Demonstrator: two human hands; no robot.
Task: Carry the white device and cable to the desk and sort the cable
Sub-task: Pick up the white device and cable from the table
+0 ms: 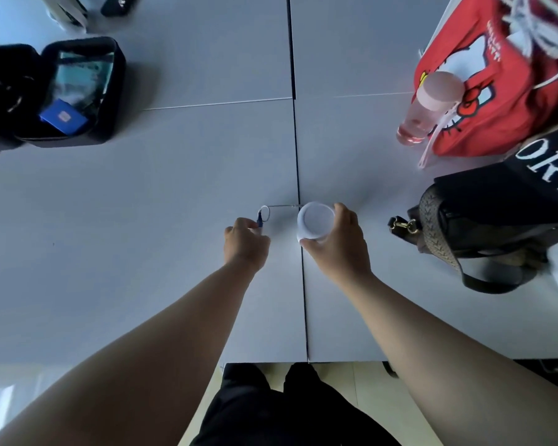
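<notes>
The white device is gripped by the right hand; the cable end is pinched by the left hand. Risk: the short taut cable may be strained at the device if pulled.

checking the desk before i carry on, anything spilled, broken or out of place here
Nothing stands out. The white device sits upright on the desk in the right hand; the left hand pinches the cable plug. The pink bottle is capped, with no spill visible.

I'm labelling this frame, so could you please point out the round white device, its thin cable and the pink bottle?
Round white device [315,219]: head view, middle of its flat top.
Thin white cable [281,206]: head view, straight run left of the device.
Pink translucent bottle [414,119]: head view, its clear body.
</notes>
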